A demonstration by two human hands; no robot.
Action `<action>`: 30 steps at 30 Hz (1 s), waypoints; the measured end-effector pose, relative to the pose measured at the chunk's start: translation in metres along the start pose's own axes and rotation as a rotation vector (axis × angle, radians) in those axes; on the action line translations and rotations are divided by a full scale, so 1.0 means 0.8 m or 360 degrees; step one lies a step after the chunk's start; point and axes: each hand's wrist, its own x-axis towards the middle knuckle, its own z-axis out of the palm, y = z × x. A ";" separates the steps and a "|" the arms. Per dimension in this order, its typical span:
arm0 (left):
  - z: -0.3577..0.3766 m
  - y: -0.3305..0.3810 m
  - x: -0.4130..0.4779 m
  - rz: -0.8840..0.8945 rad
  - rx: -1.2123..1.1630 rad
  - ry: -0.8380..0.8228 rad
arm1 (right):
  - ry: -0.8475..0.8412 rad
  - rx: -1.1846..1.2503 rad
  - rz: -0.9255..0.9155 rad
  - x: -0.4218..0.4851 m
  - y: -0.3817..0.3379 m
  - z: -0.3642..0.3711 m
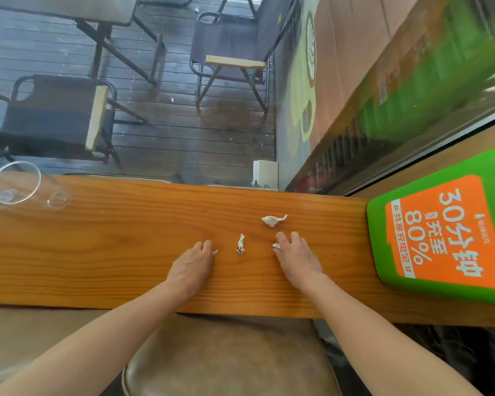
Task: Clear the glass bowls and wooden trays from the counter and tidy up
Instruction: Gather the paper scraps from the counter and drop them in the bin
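Both my hands rest on the wooden counter [126, 247]. My left hand [193, 265] pinches a small white paper scrap [215, 252] at its fingertips. My right hand [296, 257] pinches another small white scrap [277, 246]. Between the hands lies a crumpled scrap with dark marks [240, 244]. A larger crumpled white scrap [273, 220] lies just beyond my right fingers. A clear glass bowl [15, 182] sits at the counter's far left, with a smaller clear glass piece [58, 198] beside it.
A green and orange power-bank station [446, 238] stands at the counter's right end. A window runs along the counter's far edge, with chairs and a table outside. A brown leather stool [229, 361] is under me. A white box [265, 174] sits at the sill.
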 end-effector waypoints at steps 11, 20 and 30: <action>-0.012 0.014 -0.005 -0.0012 -0.0202 -0.0198 | -0.0141 0.0084 0.0037 -0.013 -0.007 -0.008; -0.047 0.035 -0.012 0.0035 -0.0265 -0.0368 | -0.0284 0.0063 -0.0194 -0.025 0.002 -0.042; -0.046 0.058 -0.009 0.0094 -0.0076 -0.0070 | -0.0146 0.0090 -0.0212 -0.024 0.005 -0.069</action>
